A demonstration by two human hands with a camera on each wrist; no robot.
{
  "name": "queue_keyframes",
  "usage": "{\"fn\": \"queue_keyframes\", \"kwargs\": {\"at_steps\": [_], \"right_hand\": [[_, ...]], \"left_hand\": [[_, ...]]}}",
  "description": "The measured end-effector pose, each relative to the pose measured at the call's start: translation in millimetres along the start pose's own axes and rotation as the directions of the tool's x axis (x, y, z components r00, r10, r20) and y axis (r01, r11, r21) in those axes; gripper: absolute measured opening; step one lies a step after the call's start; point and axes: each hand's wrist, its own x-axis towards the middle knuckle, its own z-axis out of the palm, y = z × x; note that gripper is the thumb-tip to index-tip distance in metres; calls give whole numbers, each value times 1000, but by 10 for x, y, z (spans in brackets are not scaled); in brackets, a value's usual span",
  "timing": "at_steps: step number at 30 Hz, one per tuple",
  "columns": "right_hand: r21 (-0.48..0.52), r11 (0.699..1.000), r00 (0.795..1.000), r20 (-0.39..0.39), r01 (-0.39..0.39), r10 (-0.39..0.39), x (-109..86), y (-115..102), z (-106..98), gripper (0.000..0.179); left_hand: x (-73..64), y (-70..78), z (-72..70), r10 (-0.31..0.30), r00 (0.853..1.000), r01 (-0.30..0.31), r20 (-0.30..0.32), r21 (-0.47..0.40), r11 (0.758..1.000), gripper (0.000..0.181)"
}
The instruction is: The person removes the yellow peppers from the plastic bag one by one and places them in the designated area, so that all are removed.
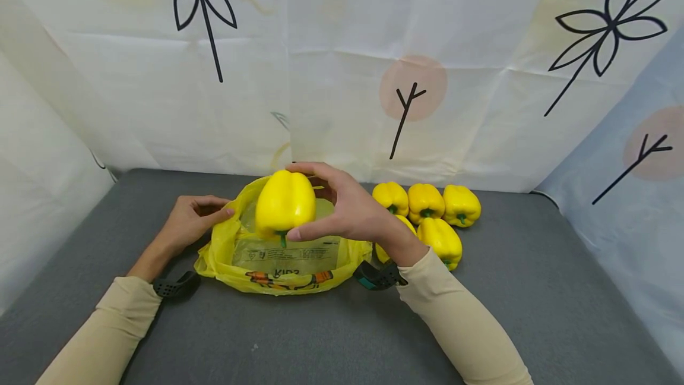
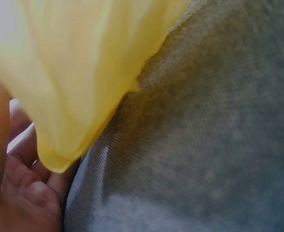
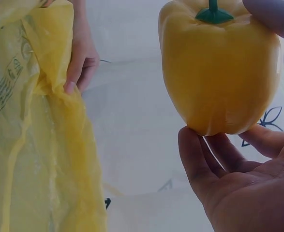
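Observation:
My right hand (image 1: 355, 204) holds a yellow bell pepper (image 1: 285, 204) over the open mouth of a yellow plastic bag (image 1: 219, 248). In the right wrist view, the thumb lies near the green stem (image 3: 215, 15) and the fingertips support the other end of the pepper (image 3: 219, 72). At the bag's left side, my left hand (image 1: 189, 221) pinches the rim between thumb and fingers. The left wrist view has the bag's yellow film (image 2: 79, 87) hanging in front of the left hand (image 2: 30, 193), partly hiding its fingers. Print shows on the bag's inside and front.
Several more yellow bell peppers (image 1: 426, 201) sit grouped on the grey table (image 1: 299, 337), right of the bag; my right forearm partly covers one. A pale cloth with plant drawings (image 1: 342, 28) hangs behind the table and along its sides. Each wrist wears a dark band (image 1: 176, 285).

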Motion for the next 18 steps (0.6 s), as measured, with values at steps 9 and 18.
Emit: {"fn": "queue_keyframes", "kwargs": {"at_steps": [9, 18], "right_hand": [[-14, 1000, 1000, 1, -16, 16, -247, -25, -81, 86], [-7, 999, 999, -23, -32, 32, -480, -3, -211, 87]], "left_hand": [[-1, -4, 9, 2, 1000, -2, 0, -11, 1000, 33], [-3, -1, 2, -2, 1000, 2, 2, -17, 1000, 34]]}}
